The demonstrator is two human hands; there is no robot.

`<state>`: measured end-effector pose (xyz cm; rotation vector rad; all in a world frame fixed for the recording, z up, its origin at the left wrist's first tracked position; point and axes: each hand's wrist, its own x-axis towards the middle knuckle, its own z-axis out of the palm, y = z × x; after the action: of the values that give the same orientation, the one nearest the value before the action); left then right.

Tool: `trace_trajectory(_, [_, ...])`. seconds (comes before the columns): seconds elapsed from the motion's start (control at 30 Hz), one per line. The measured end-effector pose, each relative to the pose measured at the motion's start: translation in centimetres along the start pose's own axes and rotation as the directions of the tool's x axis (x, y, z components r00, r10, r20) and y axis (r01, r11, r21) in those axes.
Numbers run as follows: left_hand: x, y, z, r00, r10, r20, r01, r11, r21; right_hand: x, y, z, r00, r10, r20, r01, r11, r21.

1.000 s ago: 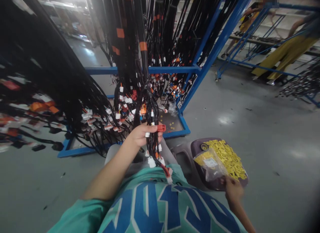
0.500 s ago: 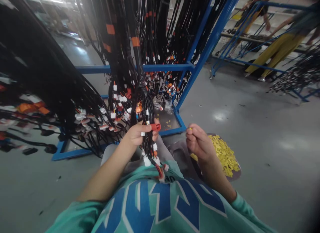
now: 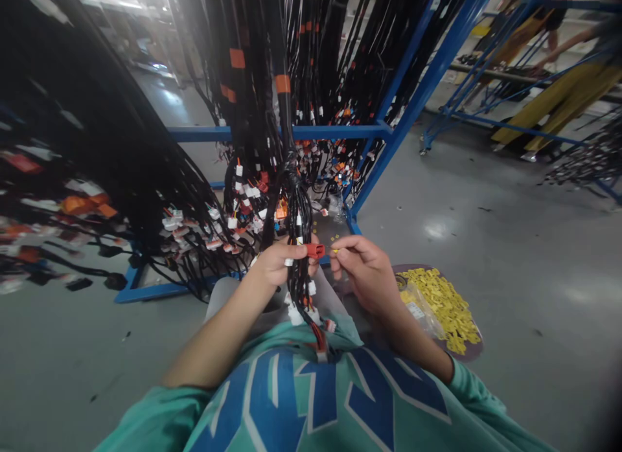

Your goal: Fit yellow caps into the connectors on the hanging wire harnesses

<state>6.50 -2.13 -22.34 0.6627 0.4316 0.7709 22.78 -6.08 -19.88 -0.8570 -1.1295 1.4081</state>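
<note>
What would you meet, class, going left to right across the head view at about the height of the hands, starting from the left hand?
The left hand, the red connector, the right hand, the yellow pieces.

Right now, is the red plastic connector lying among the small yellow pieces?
No, the left hand holds the red connector beside black cables.

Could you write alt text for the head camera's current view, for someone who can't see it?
A person's left hand holds a red connector on a hanging bundle of black cables, while the right hand pinches a small yellow piece beside it. More yellow pieces fill a tray at right.
</note>
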Motion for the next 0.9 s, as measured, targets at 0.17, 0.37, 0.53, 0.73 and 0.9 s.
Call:
trace_trajectory(0.17, [0.0,-0.1,-0.1,1.0,-0.012,-0.017,0.012,1.0,-0.008,-0.1,-0.1,0.8,0.998,-0.057,-0.019,0.056,0.995,-0.082])
trace_trajectory(0.37, [0.1,-0.1,0.1,0.999,0.009,-0.035,-0.009,1.0,0.007,-0.4,-0.5,1.2,0.994,-0.095,-0.047,0.086,0.982,-0.167])
trace_trajectory(0.53, [0.2,-0.1,0.2,0.999,0.024,-0.042,-0.022,0.999,0.04,-0.6,-0.8,1.3,0.991,-0.132,-0.033,0.117,0.954,-0.277])
trace_trajectory(0.73, [0.3,-0.2,0.2,0.999,0.025,-0.045,-0.023,0.999,0.042,-0.4,-0.3,1.3,0.967,-0.254,0.01,0.234,0.875,-0.425])
trace_trajectory(0.9, [0.4,-0.3,0.5,0.998,0.045,-0.053,-0.042,0.998,0.046,-0.3,0.1,1.3,0.981,-0.188,0.043,0.191,0.916,-0.351])
